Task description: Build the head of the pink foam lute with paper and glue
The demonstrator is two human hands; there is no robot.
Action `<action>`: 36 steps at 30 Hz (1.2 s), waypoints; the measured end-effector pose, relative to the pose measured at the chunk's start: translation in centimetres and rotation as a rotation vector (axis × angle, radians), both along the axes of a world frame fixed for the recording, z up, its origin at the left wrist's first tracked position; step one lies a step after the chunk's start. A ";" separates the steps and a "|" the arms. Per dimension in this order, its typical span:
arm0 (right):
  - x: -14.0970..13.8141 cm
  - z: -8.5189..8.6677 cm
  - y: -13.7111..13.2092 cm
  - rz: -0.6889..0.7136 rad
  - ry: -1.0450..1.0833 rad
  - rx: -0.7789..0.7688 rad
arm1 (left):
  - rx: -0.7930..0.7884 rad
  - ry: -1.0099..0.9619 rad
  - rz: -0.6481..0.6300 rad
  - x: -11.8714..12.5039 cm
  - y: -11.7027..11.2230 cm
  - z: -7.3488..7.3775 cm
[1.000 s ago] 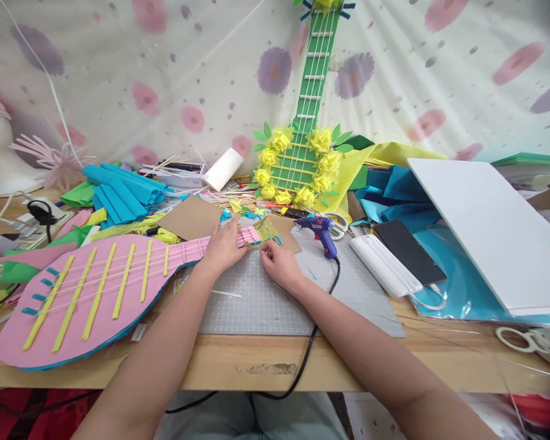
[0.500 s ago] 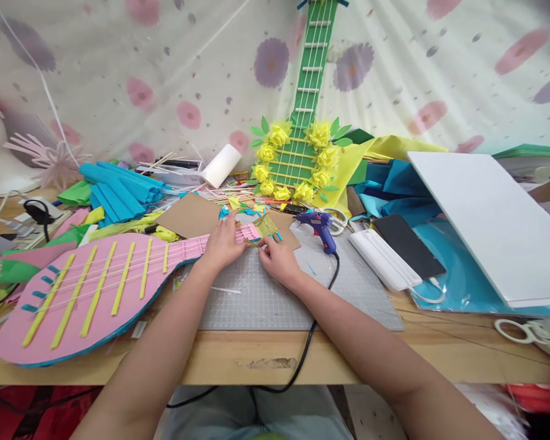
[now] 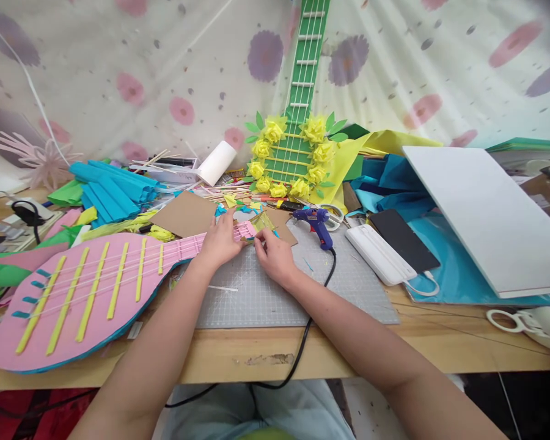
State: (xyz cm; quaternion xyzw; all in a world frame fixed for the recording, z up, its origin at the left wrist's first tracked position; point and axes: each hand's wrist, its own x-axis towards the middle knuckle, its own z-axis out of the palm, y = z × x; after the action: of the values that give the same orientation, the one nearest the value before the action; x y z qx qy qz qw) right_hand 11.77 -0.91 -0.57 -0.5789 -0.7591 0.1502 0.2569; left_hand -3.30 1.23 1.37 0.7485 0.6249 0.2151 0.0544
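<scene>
A pink paper guitar [image 3: 82,287] with yellow strips and thin strings lies flat across the left of the wooden table [image 3: 238,354]. Its narrow neck reaches onto a grey cutting mat [image 3: 275,293]. My left hand [image 3: 220,240] rests on the neck near its head, fingers curled over it and pressing it down. My right hand [image 3: 273,255] sits just right of it, fingertips pinched at the yellow-green head piece [image 3: 263,222] of the neck. What the pinch holds is too small to make out.
A blue glue gun [image 3: 318,223] with a black cord lies beside my right hand. A green paper guitar [image 3: 297,122] with yellow flowers leans on the backdrop. Teal paper rolls [image 3: 114,189], cardboard [image 3: 186,214], scissors [image 3: 522,318], a white board [image 3: 486,214], and a phone [image 3: 403,241] crowd the table.
Both hands stay at the guitar's head; my right hand has edged slightly left toward the neck. The view has tipped a little downward.
</scene>
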 end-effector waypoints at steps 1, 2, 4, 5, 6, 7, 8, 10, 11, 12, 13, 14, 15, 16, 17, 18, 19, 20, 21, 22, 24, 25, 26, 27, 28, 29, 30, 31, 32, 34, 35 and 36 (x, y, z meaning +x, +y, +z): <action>0.0 0.1 0.0 -0.001 0.006 0.014 | 0.005 0.008 -0.002 0.0 0.0 0.1; 0.0 0.1 0.0 -0.001 0.004 0.020 | 0.009 0.011 -0.004 0.0 0.1 0.2; 0.0 0.1 0.0 0.004 -0.009 0.010 | 0.015 0.004 -0.015 0.0 0.2 0.2; 0.0 0.1 0.1 0.007 -0.015 0.000 | 0.014 -0.007 -0.022 0.0 0.2 0.1; 0.0 0.0 0.1 0.006 -0.022 -0.008 | 0.010 -0.023 -0.026 0.0 0.3 0.0; 0.1 0.0 0.1 0.005 -0.027 -0.012 | 0.003 -0.041 -0.029 -0.1 0.3 -0.1; 0.1 -0.1 0.1 0.001 -0.030 -0.012 | -0.004 -0.057 -0.028 -0.1 0.4 -0.3; 0.1 -0.3 0.2 -0.005 -0.032 -0.005 | -0.021 -0.082 -0.017 -0.2 0.5 -0.5; 0.1 -0.3 0.2 -0.007 -0.034 -0.002 | -0.029 -0.088 -0.012 -0.2 0.5 -0.6; 0.1 -0.3 0.2 -0.010 -0.038 -0.001 | -0.036 -0.090 -0.010 -0.2 0.5 -0.6; 0.1 -0.3 0.2 -0.012 -0.042 -0.001 | -0.044 -0.088 -0.011 -0.2 0.5 -0.6; 0.2 -0.3 0.2 -0.013 -0.046 -0.002 | -0.050 -0.084 -0.012 -0.2 0.5 -0.5; 0.2 -0.3 0.2 -0.014 -0.051 -0.003 | -0.056 -0.079 -0.014 -0.2 0.5 -0.4; 0.2 -0.2 0.2 -0.013 -0.053 -0.004 | -0.062 -0.074 -0.014 -0.1 0.5 -0.3; 0.2 -0.2 0.2 -0.011 -0.055 -0.007 | -0.067 -0.071 -0.013 -0.1 0.5 -0.2; 0.2 -0.2 0.2 -0.008 -0.056 -0.011 | -0.071 -0.067 -0.012 0.0 0.5 -0.1; 0.2 -0.2 0.2 -0.005 -0.055 -0.016 | -0.069 -0.061 -0.012 0.0 0.5 0.0; 0.2 -0.2 0.2 -0.004 -0.051 -0.018 | -0.064 -0.054 -0.014 0.0 0.5 0.0; 0.2 -0.3 0.2 0.000 -0.040 -0.014 | -0.058 -0.047 -0.016 0.0 0.5 0.0; 0.2 -0.3 0.2 0.006 -0.023 -0.003 | -0.051 -0.043 -0.018 0.0 0.5 0.0; 0.2 -0.4 0.1 0.015 0.013 0.032 | -0.045 -0.051 -0.015 -0.1 0.5 -0.1; 0.2 -0.4 0.1 0.017 0.024 0.050 | -0.050 -0.065 -0.012 -0.2 0.5 -0.2; 0.2 -0.4 0.1 0.019 0.026 0.062 | -0.062 -0.084 -0.010 -0.2 0.5 -0.3; 0.2 -0.4 0.0 0.019 0.018 0.062 | -0.079 -0.105 -0.008 -0.2 0.4 -0.3; 0.2 -0.4 0.0 0.020 0.003 0.051 | -0.099 -0.124 -0.008 -0.3 0.4 -0.3; 0.1 -0.4 -0.1 0.022 -0.019 0.030 | -0.119 -0.139 -0.008 -0.3 0.4 -0.2; 0.1 -0.4 -0.1 0.027 -0.042 0.005 | -0.134 -0.150 -0.008 -0.3 0.4 -0.2; 0.1 -0.4 -0.1 0.032 -0.066 -0.020 | -0.145 -0.155 -0.007 -0.3 0.4 -0.2; 0.1 -0.4 -0.2 0.038 -0.088 -0.038 | -0.152 -0.156 -0.003 -0.3 0.4 -0.1; 0.1 -0.3 -0.3 0.054 -0.118 -0.051 | -0.159 -0.156 0.006 -0.3 0.4 -0.1; 0.1 -0.2 -0.3 0.061 -0.126 -0.052 | -0.162 -0.157 0.011 -0.3 0.4 -0.1; 0.1 -0.1 -0.3 0.070 -0.132 -0.052 | -0.166 -0.158 0.015 -0.3 0.5 -0.2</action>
State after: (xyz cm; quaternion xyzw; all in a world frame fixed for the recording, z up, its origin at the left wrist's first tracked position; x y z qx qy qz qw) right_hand 11.82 -1.25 -0.72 -0.5673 -0.7899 0.1404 0.1859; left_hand -3.60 1.71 1.21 0.7176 0.6398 0.2214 0.1638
